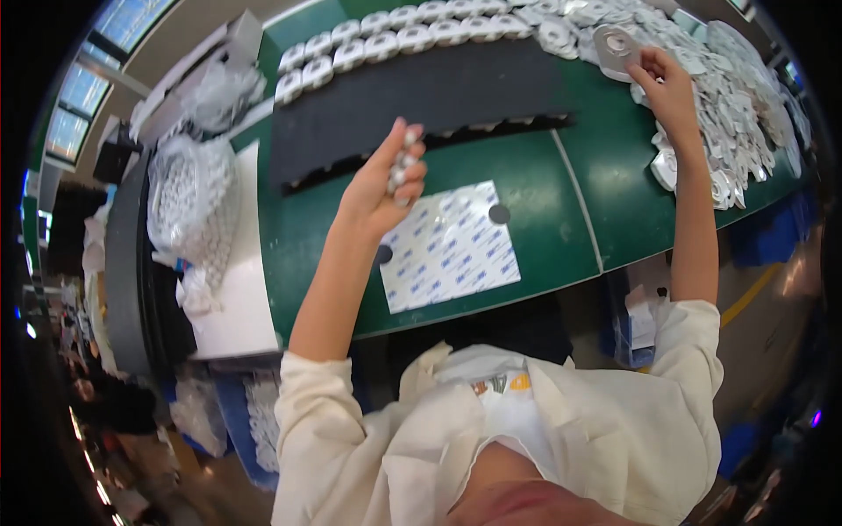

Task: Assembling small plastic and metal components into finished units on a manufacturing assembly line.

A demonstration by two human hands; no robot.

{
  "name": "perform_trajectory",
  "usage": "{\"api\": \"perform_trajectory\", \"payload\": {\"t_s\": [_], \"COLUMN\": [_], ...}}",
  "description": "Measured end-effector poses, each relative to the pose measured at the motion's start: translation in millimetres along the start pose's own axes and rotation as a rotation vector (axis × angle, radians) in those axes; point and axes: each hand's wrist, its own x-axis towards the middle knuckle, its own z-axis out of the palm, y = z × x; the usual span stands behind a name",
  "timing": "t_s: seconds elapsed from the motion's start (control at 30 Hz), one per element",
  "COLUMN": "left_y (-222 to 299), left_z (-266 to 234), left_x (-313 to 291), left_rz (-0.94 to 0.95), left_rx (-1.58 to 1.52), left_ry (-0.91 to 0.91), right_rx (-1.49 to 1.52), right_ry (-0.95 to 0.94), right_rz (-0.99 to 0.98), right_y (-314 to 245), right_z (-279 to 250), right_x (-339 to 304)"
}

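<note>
My left hand [373, 188] is raised over the green table, its fingers curled round several small white round pieces [400, 168]. At the far right, my right hand [671, 95] pinches the edge of a flat, rounded white plastic part [616, 51] with a ring in its middle. That part is at the edge of a large pile of similar white parts [732, 110]. Below my left hand lies a white sheet with a blue printed pattern [456, 254], with dark round spots at its sides.
A long black board [412, 96] lies across the table [561, 237]. Behind it stand rows of white parts [399, 39]. To the left, a clear bag of small white pieces [193, 188] rests by a white board [241, 298]. Blue bins [237, 421] stand below.
</note>
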Motion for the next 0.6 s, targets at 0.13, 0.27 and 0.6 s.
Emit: {"api": "perform_trajectory", "payload": {"t_s": [0.13,0.27,0.6], "left_y": [-6.9,-13.5,-11.0], "left_z": [-3.9,-11.8,-18.1], "left_x": [3.0,-0.6,-0.6], "left_rz": [0.093,0.197,0.305], "left_rx": [0.007,0.062,0.071], "left_ry": [-0.048,0.035,0.062], "right_rx": [0.498,0.804,0.737], "right_ry": [-0.257,-0.499,-0.594], "right_rz": [0.124,0.305,0.302], "right_y": [-70.3,-91.0,-96.1], "right_z": [60.4,126.4,168.3], "right_x": [-65.1,-121.2,-149.8]}}
